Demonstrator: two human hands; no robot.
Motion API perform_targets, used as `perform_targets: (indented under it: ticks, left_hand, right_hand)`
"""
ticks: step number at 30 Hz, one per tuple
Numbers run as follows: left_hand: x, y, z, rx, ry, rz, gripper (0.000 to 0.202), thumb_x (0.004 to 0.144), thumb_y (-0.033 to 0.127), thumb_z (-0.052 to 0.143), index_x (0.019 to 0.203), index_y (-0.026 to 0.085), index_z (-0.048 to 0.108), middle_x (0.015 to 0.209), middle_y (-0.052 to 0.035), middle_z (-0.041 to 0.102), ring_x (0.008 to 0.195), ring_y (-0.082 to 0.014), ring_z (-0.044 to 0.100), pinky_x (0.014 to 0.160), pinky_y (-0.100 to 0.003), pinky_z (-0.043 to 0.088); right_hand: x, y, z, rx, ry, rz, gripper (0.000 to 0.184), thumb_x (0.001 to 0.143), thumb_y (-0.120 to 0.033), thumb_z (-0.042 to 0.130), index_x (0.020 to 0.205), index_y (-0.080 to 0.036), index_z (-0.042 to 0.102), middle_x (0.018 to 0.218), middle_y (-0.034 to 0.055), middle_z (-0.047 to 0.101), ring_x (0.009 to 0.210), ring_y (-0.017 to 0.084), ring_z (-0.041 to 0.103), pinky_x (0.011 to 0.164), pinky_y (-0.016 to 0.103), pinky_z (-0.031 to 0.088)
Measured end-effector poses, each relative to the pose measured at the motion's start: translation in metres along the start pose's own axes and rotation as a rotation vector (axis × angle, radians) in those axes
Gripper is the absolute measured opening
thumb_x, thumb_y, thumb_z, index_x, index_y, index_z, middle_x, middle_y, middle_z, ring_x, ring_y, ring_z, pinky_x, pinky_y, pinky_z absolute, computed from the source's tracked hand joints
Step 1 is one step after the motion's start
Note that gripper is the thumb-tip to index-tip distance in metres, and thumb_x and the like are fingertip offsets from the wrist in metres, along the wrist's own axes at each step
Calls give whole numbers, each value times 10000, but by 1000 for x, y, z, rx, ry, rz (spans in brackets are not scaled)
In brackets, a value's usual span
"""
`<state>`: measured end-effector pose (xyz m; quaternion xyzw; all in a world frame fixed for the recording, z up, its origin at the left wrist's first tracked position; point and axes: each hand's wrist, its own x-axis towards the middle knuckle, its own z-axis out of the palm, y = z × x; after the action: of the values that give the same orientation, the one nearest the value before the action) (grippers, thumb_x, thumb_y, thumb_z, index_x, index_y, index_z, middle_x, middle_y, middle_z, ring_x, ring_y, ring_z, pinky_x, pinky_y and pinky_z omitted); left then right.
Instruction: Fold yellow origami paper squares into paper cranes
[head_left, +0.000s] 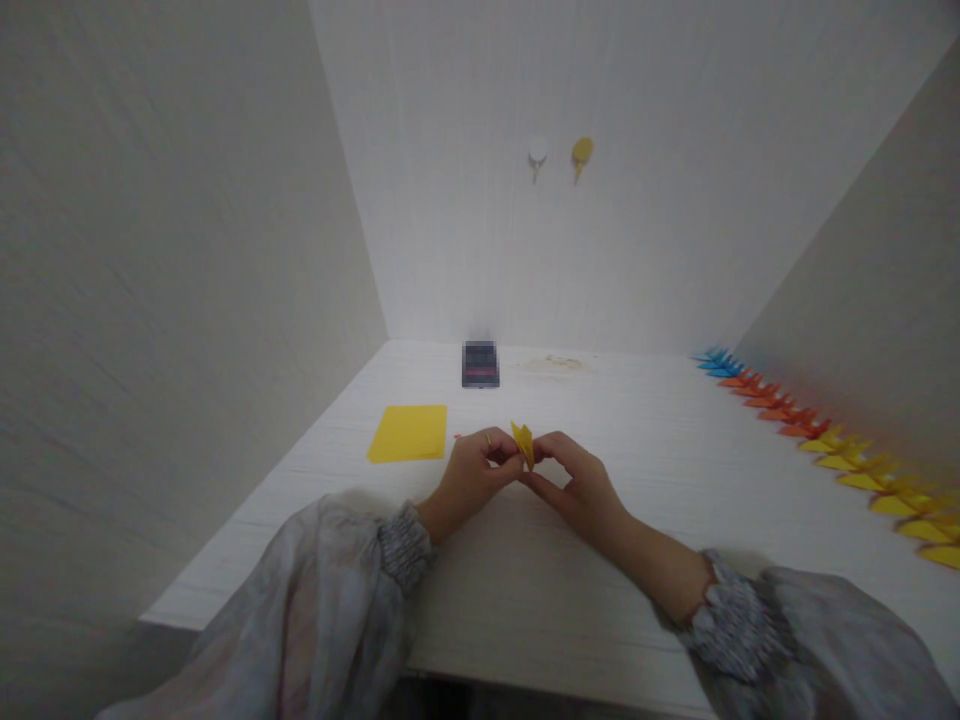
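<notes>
Between my two hands, above the white table, is a small folded yellow origami paper (524, 443) with pointed tips standing up. My left hand (480, 467), with a ring on one finger, pinches its lower left side. From the right, my right hand (581, 485) grips the same paper between thumb and fingers. The paper's lower part is partly covered by my fingertips. Left of my left hand lies a stack of flat yellow paper squares (409, 433). A tiny reddish bit shows beside my left knuckles, too small to name.
A row of folded paper cranes runs along the right wall: blue cranes (718, 362), orange cranes (772, 400) and yellow cranes (885, 480). A dark pixelated block (480, 364) sits at the table's back. White (538, 152) and yellow (582, 151) hooks are on the back wall. Walls enclose both sides.
</notes>
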<state>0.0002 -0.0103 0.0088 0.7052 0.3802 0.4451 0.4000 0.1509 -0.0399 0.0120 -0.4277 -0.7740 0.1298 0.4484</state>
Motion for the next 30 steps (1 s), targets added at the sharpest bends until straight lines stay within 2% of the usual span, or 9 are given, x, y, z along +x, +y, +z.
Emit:
perform_targets:
  ticks: [4, 12, 21, 30]
  left_hand:
    - [-1, 1, 0, 39, -52, 49, 75, 657, 158, 562, 593, 130, 533, 602, 7, 561, 571, -87, 490, 559, -212, 396]
    - [-2, 2, -2, 52, -98, 134, 69, 702, 167, 522, 652, 127, 547, 656, -19, 568, 637, -108, 514, 602, -230, 410]
    - [-3, -2, 0, 67, -97, 37, 130, 746, 254, 499, 769, 136, 547, 675, -27, 586, 617, -109, 539, 488, -186, 389]
    - [-2, -2, 6, -97, -19, -37, 222, 724, 349, 545, 805, 141, 547, 713, -23, 611, 645, -120, 596, 600, -241, 468]
  right_hand:
    - [-1, 5, 1, 17, 8, 86, 92, 699, -242, 609, 744, -193, 547, 686, 6, 572, 645, 137, 540, 602, 257, 439]
    - [-1, 7, -2, 111, 3, 146, 13, 722, -211, 576, 715, -204, 586, 685, 1, 607, 646, 137, 561, 613, 248, 434]
    - [0, 12, 4, 333, 38, 305, 108, 718, -299, 571, 687, -196, 586, 673, -3, 575, 658, 140, 527, 628, 258, 424]
    - [3, 14, 8, 509, 90, 402, 112, 699, -295, 579, 678, -186, 591, 652, -3, 557, 633, 137, 510, 606, 268, 424]
